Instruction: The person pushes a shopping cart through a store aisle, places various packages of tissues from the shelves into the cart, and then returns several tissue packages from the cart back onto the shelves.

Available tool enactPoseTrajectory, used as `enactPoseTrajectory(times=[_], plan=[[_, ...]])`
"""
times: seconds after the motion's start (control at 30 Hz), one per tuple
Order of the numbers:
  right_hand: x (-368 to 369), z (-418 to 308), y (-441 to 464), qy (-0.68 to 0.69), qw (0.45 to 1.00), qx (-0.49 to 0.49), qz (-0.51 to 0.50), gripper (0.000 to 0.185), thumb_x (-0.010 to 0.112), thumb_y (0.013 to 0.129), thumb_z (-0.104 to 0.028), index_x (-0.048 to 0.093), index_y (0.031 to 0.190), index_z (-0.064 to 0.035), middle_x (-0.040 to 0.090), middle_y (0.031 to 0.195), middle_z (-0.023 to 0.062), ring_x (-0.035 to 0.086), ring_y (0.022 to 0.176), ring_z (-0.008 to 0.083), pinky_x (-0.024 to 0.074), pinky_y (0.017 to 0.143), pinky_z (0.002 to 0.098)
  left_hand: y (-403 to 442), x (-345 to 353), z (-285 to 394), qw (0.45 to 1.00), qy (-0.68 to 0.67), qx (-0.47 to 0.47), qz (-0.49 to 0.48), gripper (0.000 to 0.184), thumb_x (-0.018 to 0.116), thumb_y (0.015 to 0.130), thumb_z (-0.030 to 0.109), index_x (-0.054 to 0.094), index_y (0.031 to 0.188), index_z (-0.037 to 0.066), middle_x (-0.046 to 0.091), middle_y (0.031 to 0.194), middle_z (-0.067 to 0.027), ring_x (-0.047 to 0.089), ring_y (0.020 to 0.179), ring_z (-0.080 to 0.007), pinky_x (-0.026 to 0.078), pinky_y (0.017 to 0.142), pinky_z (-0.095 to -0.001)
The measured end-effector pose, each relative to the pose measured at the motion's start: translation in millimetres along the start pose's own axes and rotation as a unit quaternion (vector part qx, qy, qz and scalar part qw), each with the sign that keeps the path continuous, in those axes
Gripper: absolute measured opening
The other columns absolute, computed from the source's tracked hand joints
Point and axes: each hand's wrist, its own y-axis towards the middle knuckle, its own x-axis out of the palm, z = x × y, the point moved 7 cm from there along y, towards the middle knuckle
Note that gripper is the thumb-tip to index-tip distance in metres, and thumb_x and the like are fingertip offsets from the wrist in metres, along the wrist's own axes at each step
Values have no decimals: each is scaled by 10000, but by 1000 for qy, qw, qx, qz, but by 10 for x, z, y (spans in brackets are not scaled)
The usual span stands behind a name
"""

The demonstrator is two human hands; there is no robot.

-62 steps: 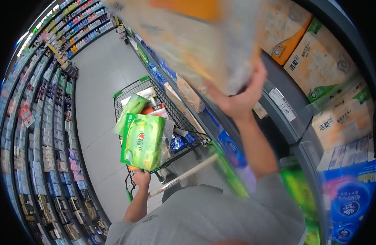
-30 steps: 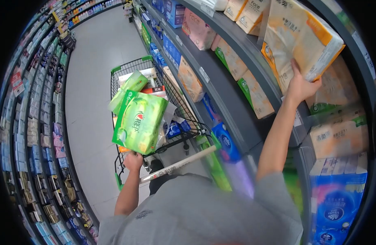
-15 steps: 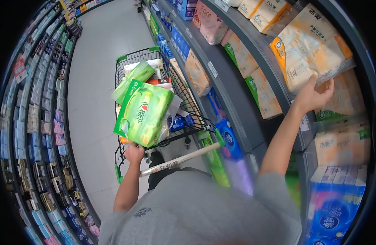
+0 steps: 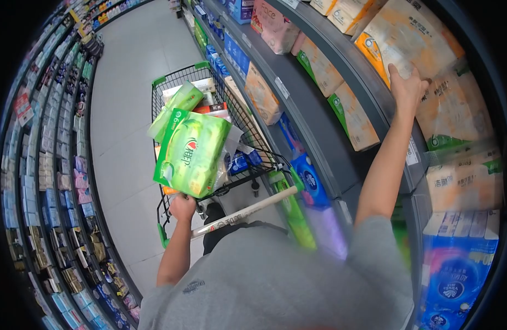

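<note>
Closed at the lower edge of a green plastic-wrapped tissue pack (image 4: pixel 195 151), my left hand (image 4: pixel 183 208) holds it above the cart basket. The pack lies tilted over other goods there. My right hand (image 4: pixel 406 88) reaches up to the shelf on the right. Its thumb and fingers grip the lower front of an orange-and-white tissue pack (image 4: pixel 424 41); the far fingers are partly hidden. That pack rests among similar packs on the upper shelf.
A black wire shopping cart (image 4: pixel 153 113) with a pale handle bar (image 4: pixel 248 212) stands before me. Beige tissue packs (image 4: pixel 352 115) and a blue tissue pack (image 4: pixel 457 275) line the right shelves. Tall stocked shelving (image 4: pixel 50 165) runs along the left, beyond the tiled floor (image 4: pixel 118 126).
My right hand has moved up and left, and the orange-and-white pack now sits farther back on the shelf. The left hand keeps its hold on the green pack.
</note>
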Motion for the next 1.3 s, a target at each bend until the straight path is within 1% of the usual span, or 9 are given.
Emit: enactPoseTrajectory(times=[0.1, 0.43, 0.53, 0.6, 0.67, 0.93, 1.07, 1.2, 1.3], plan=[[-15, -31, -152, 26, 996, -53, 66, 700, 665, 741, -418, 512, 1304, -30, 263, 1430, 331, 297, 1329, 435, 331, 1053, 439, -42, -12, -1, 1000, -2, 0, 6, 255, 555, 741, 288, 709, 811, 98, 658, 730, -184, 646, 688, -369, 501, 629, -471], [251, -156, 25, -35, 997, -74, 13, 685, 666, 753, -428, 516, 1307, -54, 290, 1471, 212, 297, 1337, 409, 312, 1060, 476, -36, -27, 21, 1000, -16, -2, -4, 253, 557, 746, 295, 712, 819, 108, 664, 743, -178, 646, 694, -368, 504, 638, -470], [271, -280, 8, -48, 993, -108, 6, 637, 689, 749, -436, 580, 1235, -38, 452, 1371, 204, 427, 1269, 356, 360, 1026, 420, -22, -29, 21, 999, -33, -8, -12, 281, 561, 745, 319, 710, 837, 98, 665, 768, -185, 646, 724, -372, 501, 659, -470], [264, -356, -56, 152, 979, -111, -77, 526, 705, 771, -393, 645, 1133, -16, 628, 1152, 179, 578, 1108, 277, 413, 963, 349, -14, 30, -23, 999, -24, -17, -38, 317, 564, 740, 350, 703, 842, 84, 661, 773, -196, 643, 737, -379, 494, 658, -482], [121, -587, -326, 243, 957, -150, -59, 391, 710, 804, -304, 680, 1051, -3, 695, 962, 134, 638, 955, 207, 438, 905, 301, -20, 8, -15, 1000, -14, -15, -21, 303, 538, 745, 346, 708, 825, 108, 662, 740, -178, 647, 698, -368, 506, 641, -457], [752, -1011, -1423, 290, 869, -261, -304, 267, 686, 834, -198, 669, 1005, 6, 690, 902, 105, 636, 855, 150, 480, 777, 271, -40, -55, 3, 999, -24, -17, -25, 262, 541, 732, 291, 705, 787, 95, 654, 705, -184, 647, 666, -350, 512, 635, -452], [1568, -935, -2351, 206, 753, -302, -547, 374, 675, 803, -268, 638, 1068, -7, 684, 928, 158, 667, 868, 249, 501, 760, 352, -32, -10, -11, 999, -26, -16, -22, 260, 541, 732, 287, 704, 786, 92, 654, 708, -186, 646, 673, -350, 511, 647, -446], [2277, -398, -3183, 56, 703, -284, -650, 465, 693, 773, -322, 624, 1112, -11, 672, 981, 186, 654, 934, 302, 499, 812, 367, -37, -18, -8, 999, -22, -19, -26, 248, 543, 736, 279, 705, 786, 98, 654, 707, -184, 646, 679, -349, 509, 650, -446], [2383, -72, -3621, 77, 682, -259, -679, 464, 693, 775, -313, 624, 1115, -5, 664, 1023, 187, 642, 959, 322, 492, 841, 373, -33, -5, -11, 999, -19, -17, -23, 240, 546, 738, 275, 704, 788, 100, 653, 705, -184, 644, 677, -348, 507, 648, -447]])
